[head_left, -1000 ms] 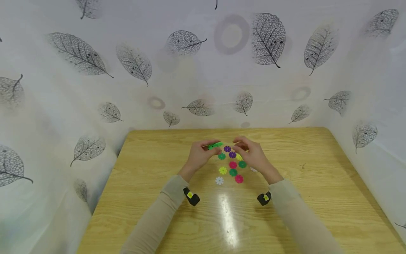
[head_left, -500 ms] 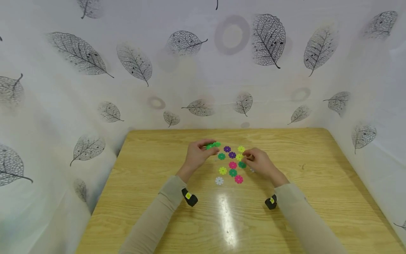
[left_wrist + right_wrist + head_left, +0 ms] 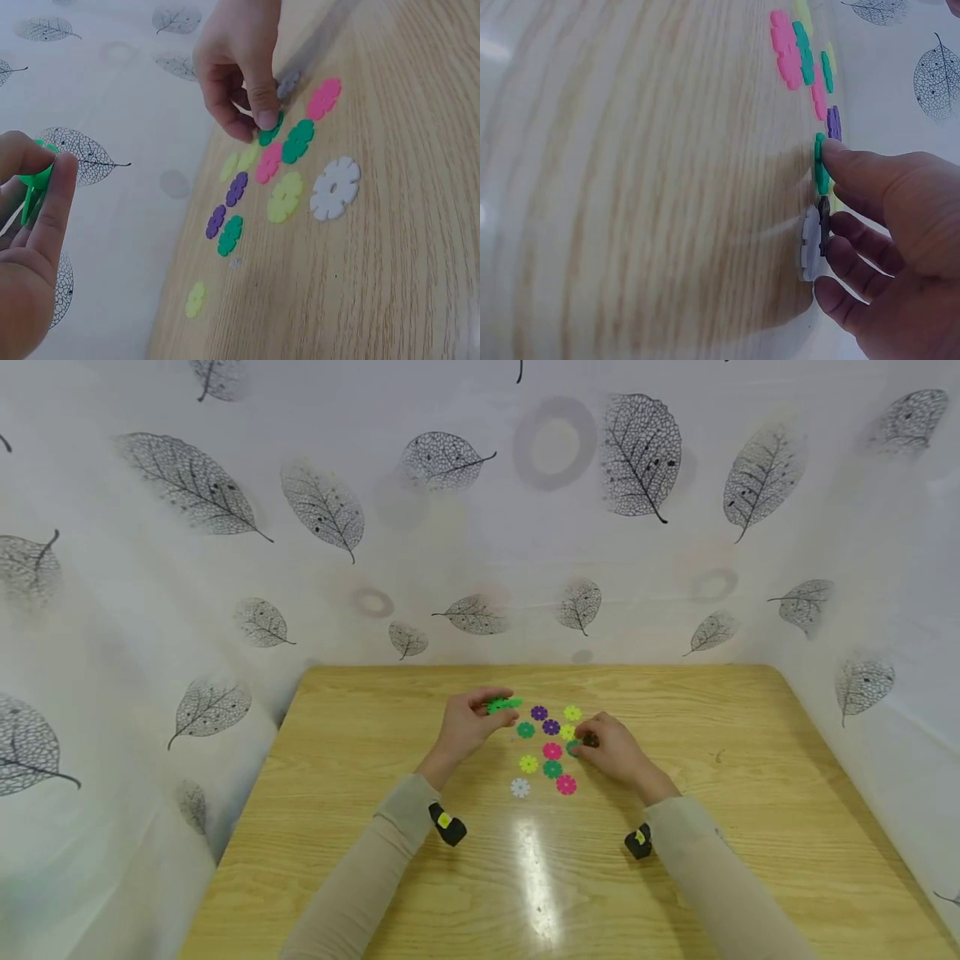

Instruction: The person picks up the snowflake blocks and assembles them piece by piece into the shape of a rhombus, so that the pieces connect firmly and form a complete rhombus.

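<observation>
My left hand, raised at the left of the scattered pieces, pinches bright green notched snowflake discs joined at an angle. Farther right, my right hand reaches down with bent fingers. Its thumb touches a dark green snowflake disc lying on the table; whether the index finger grips it too is unclear. A black disc and a white disc lie beside the other fingertips. Two yellow discs are just beyond this hand.
Several more discs lie flat on the wooden table: purple, pink, green, yellow and white. A leaf-patterned cloth hangs behind the table's far edge.
My right hand has moved right and down from beside the left hand to the dark green disc, uncovering the yellow discs. The left hand keeps its green discs and has barely shifted.
</observation>
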`<act>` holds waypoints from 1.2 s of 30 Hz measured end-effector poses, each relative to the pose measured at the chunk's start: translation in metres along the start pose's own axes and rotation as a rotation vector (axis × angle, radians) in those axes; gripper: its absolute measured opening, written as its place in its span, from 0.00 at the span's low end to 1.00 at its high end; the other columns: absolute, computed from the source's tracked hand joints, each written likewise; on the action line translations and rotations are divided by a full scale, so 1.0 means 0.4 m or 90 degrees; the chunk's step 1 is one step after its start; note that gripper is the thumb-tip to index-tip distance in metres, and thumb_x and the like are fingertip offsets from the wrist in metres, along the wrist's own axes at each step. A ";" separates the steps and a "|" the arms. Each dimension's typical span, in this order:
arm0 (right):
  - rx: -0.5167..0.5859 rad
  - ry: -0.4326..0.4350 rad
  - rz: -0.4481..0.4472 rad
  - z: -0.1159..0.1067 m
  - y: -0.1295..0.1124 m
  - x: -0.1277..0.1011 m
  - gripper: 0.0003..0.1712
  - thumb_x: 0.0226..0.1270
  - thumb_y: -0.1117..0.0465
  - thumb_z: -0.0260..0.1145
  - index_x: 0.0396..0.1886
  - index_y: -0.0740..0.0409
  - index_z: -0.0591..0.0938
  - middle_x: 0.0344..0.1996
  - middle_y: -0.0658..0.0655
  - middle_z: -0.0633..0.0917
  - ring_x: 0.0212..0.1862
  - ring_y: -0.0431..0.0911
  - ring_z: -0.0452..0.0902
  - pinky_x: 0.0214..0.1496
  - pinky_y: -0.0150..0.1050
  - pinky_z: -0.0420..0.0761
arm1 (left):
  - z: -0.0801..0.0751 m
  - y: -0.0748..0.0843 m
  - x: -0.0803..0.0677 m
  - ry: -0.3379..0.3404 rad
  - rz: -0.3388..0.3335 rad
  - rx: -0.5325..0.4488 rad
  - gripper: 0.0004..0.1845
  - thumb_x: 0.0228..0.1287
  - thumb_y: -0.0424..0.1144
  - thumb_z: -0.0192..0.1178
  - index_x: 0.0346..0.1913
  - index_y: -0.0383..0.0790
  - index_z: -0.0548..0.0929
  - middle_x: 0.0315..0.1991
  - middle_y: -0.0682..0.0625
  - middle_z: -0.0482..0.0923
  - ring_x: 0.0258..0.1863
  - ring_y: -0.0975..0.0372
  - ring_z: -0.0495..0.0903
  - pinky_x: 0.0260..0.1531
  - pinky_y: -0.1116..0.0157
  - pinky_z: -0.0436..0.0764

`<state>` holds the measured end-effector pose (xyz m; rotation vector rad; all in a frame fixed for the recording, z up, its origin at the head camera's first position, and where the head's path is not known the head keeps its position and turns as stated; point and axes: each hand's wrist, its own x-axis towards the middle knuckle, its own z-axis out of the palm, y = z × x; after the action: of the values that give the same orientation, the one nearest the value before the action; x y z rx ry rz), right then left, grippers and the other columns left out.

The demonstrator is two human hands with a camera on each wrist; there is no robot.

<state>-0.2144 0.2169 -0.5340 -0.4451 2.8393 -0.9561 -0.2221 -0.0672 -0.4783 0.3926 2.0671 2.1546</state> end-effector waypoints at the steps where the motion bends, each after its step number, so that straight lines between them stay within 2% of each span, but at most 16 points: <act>1: 0.000 0.001 0.003 0.000 0.001 0.000 0.19 0.66 0.57 0.71 0.51 0.65 0.82 0.46 0.60 0.79 0.47 0.51 0.77 0.52 0.50 0.81 | -0.001 -0.002 0.001 -0.002 0.003 0.004 0.18 0.61 0.30 0.69 0.54 0.35 0.84 0.47 0.38 0.85 0.34 0.61 0.89 0.29 0.71 0.85; 4: 0.001 0.005 0.012 0.000 0.001 0.001 0.21 0.66 0.57 0.71 0.53 0.65 0.82 0.46 0.60 0.79 0.47 0.52 0.78 0.53 0.50 0.81 | -0.001 -0.007 0.003 -0.007 0.009 0.012 0.17 0.61 0.31 0.69 0.54 0.36 0.85 0.47 0.40 0.85 0.35 0.60 0.89 0.34 0.67 0.87; 6: 0.002 0.005 0.020 -0.001 0.001 0.001 0.20 0.66 0.56 0.71 0.52 0.65 0.82 0.46 0.60 0.79 0.47 0.52 0.78 0.52 0.50 0.82 | -0.001 -0.011 0.005 -0.006 0.010 0.016 0.17 0.61 0.30 0.69 0.54 0.36 0.85 0.47 0.40 0.85 0.35 0.60 0.89 0.40 0.61 0.88; 12: 0.009 0.000 0.038 -0.003 0.003 0.002 0.18 0.65 0.53 0.72 0.46 0.62 0.83 0.44 0.59 0.77 0.45 0.50 0.76 0.50 0.48 0.81 | 0.000 -0.013 0.005 -0.001 -0.002 0.000 0.17 0.63 0.30 0.67 0.55 0.33 0.84 0.44 0.38 0.86 0.35 0.59 0.89 0.47 0.46 0.83; 14: 0.014 0.000 0.041 -0.003 0.001 0.002 0.18 0.63 0.53 0.73 0.44 0.62 0.84 0.44 0.59 0.77 0.44 0.50 0.76 0.49 0.47 0.81 | 0.000 -0.011 0.003 -0.002 -0.003 -0.001 0.17 0.64 0.31 0.67 0.55 0.33 0.83 0.42 0.37 0.86 0.34 0.59 0.89 0.46 0.47 0.84; 16: 0.014 -0.002 0.042 -0.004 0.000 0.003 0.18 0.63 0.53 0.74 0.43 0.62 0.84 0.44 0.59 0.77 0.45 0.50 0.76 0.50 0.47 0.81 | 0.000 -0.009 0.002 -0.003 0.001 0.006 0.18 0.64 0.33 0.68 0.56 0.33 0.83 0.42 0.36 0.87 0.34 0.59 0.89 0.43 0.54 0.87; 18: 0.013 -0.005 0.044 -0.003 0.000 0.005 0.17 0.63 0.53 0.74 0.42 0.62 0.84 0.45 0.59 0.77 0.45 0.50 0.75 0.50 0.47 0.81 | 0.000 -0.007 0.001 -0.005 0.007 0.024 0.19 0.64 0.35 0.68 0.56 0.34 0.84 0.43 0.37 0.87 0.35 0.59 0.89 0.34 0.65 0.88; 20: 0.010 -0.008 0.046 -0.002 0.001 0.006 0.17 0.62 0.53 0.74 0.42 0.61 0.84 0.45 0.58 0.77 0.44 0.50 0.75 0.50 0.47 0.81 | 0.000 -0.008 0.001 -0.004 0.014 0.047 0.20 0.63 0.38 0.69 0.56 0.35 0.84 0.45 0.39 0.87 0.36 0.56 0.89 0.23 0.74 0.80; 23: 0.010 -0.013 0.042 -0.003 -0.001 0.007 0.16 0.63 0.55 0.74 0.42 0.61 0.83 0.44 0.58 0.77 0.44 0.50 0.75 0.49 0.46 0.80 | -0.001 -0.005 0.000 -0.003 0.024 0.072 0.20 0.62 0.40 0.70 0.56 0.38 0.85 0.47 0.43 0.87 0.38 0.50 0.88 0.16 0.74 0.67; 26: 0.016 -0.013 0.028 -0.005 -0.007 0.008 0.13 0.63 0.57 0.74 0.39 0.60 0.83 0.41 0.57 0.79 0.42 0.49 0.75 0.46 0.44 0.80 | 0.000 -0.002 -0.001 -0.002 0.030 0.083 0.19 0.62 0.40 0.70 0.55 0.41 0.86 0.46 0.45 0.87 0.39 0.45 0.87 0.16 0.74 0.67; 30: 0.029 -0.012 0.015 -0.004 -0.017 0.008 0.10 0.63 0.59 0.73 0.40 0.59 0.82 0.37 0.56 0.82 0.40 0.48 0.76 0.44 0.44 0.81 | 0.000 0.000 -0.001 -0.010 0.036 0.076 0.17 0.62 0.39 0.70 0.54 0.42 0.86 0.46 0.44 0.87 0.39 0.49 0.88 0.17 0.74 0.70; 34: 0.030 -0.009 0.016 -0.001 -0.019 0.008 0.12 0.63 0.61 0.73 0.43 0.61 0.82 0.37 0.56 0.82 0.39 0.48 0.76 0.43 0.43 0.80 | 0.000 -0.003 0.000 -0.015 0.033 0.071 0.18 0.62 0.39 0.70 0.55 0.42 0.86 0.50 0.44 0.86 0.37 0.57 0.89 0.17 0.74 0.69; 36: 0.030 -0.008 0.018 -0.001 -0.019 0.008 0.12 0.63 0.61 0.73 0.43 0.61 0.82 0.36 0.56 0.82 0.38 0.47 0.75 0.42 0.42 0.79 | -0.001 -0.004 0.000 -0.013 0.029 0.071 0.18 0.62 0.39 0.70 0.55 0.42 0.86 0.52 0.46 0.86 0.36 0.61 0.88 0.19 0.74 0.72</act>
<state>-0.2157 0.2103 -0.5293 -0.4042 2.7972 -1.0084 -0.2225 -0.0674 -0.4799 0.4765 2.1943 2.0564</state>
